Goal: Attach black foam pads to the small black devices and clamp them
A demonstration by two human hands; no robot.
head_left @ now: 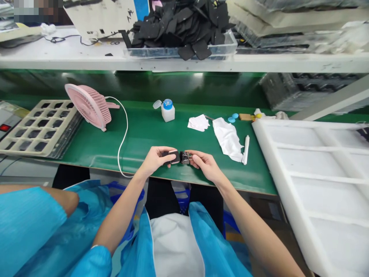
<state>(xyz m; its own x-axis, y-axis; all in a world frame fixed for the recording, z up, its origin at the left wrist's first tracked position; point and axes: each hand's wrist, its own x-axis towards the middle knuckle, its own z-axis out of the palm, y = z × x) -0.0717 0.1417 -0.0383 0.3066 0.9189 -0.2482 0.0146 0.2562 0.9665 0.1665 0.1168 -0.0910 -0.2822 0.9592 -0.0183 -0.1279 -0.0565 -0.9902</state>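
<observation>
Black piece, in the head view, is pinched between thumb and fingers of the left hand, over the front edge of the green bench. Just beside it, the right hand grasps a dark clip with silvery wire handles; whether piece and clip touch, I cannot tell. Farther back stand a white bottle and a pink fan.

A green table runs across, a glossy green panel rising behind it. Above is a white shelf, with a pale slanted brace at right. Light glints off panel and table. Blue seats show below.
</observation>
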